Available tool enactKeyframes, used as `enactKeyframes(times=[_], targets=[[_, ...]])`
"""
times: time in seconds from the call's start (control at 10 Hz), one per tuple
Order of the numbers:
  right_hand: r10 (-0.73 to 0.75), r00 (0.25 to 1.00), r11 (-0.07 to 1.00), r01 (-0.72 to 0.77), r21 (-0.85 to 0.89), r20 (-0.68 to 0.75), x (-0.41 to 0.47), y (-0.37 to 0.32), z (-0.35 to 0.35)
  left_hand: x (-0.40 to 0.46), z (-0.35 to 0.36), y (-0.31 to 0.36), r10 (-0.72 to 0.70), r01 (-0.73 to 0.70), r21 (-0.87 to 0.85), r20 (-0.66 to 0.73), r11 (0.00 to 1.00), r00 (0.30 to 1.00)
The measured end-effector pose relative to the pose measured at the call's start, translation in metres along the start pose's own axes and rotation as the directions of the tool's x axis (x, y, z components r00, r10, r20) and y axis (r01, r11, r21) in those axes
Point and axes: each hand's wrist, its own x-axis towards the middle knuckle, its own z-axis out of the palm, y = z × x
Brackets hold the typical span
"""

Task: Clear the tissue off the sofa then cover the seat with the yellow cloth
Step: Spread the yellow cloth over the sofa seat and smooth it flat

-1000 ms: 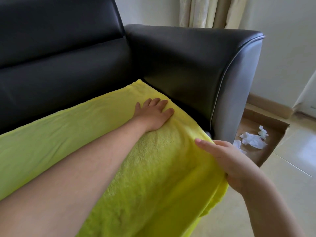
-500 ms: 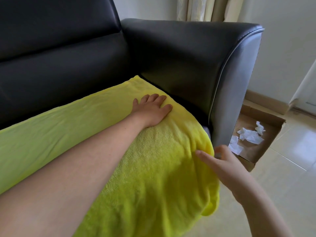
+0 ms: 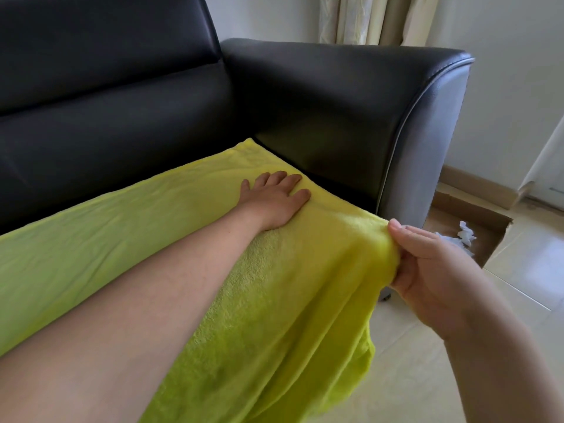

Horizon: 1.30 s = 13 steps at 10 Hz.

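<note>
The black leather sofa [image 3: 122,111] fills the left and upper part of the view, its backrest running from nine o'clock up to twelve, and its seat lies under the yellow cloth [image 3: 128,233], which spreads flat from the left edge toward the centre and then drapes over the seat's front edge down toward six o'clock. The left forearm crosses the cloth from seven o'clock up to the centre, where the left hand [image 3: 274,199] rests palm down on the cloth with its fingers straight and slightly spread, pressing the fabric near the seat's right end. Just past the fingertips, toward two o'clock, a dark strip of bare seat shows between the cloth's edge and the padded armrest [image 3: 351,96], which rises at one o'clock. At three o'clock the right hand [image 3: 433,267] grips the cloth's right front corner, thumb on top and fingers curled beneath, with the fabric bunched in the grasp and hanging in folds below it. Behind that hand, beside the armrest's outer face, an open cardboard box [image 3: 476,218] sits on the pale tiled floor [image 3: 518,276], and the crumpled white tissue [image 3: 465,235] lies inside it, partly hidden by the right hand. A curtain [image 3: 375,19] hangs against the wall behind the armrest at one o'clock.
</note>
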Motion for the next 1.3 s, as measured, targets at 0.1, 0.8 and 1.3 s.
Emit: enactKeyframes(times=[0.1,0.8,1.3], targets=[[0.047,0.984,0.97,-0.087,-0.228,-0.174,0.01,0.002,-0.005,0.001,0.001,0.0,-0.008,0.008,0.007,0.004,1.0,1.0],[-0.494,0.868,0.48,0.236,-0.845,-0.038,0.019,0.025,0.007,0.001,0.0,0.002,-0.028,0.027,0.028,0.026,0.999,0.999],[-0.226,0.923,0.82,0.007,-0.572,-0.312,0.033,0.031,0.012,0.003,-0.002,0.003,-0.044,0.043,0.027,0.048,0.999,0.998]])
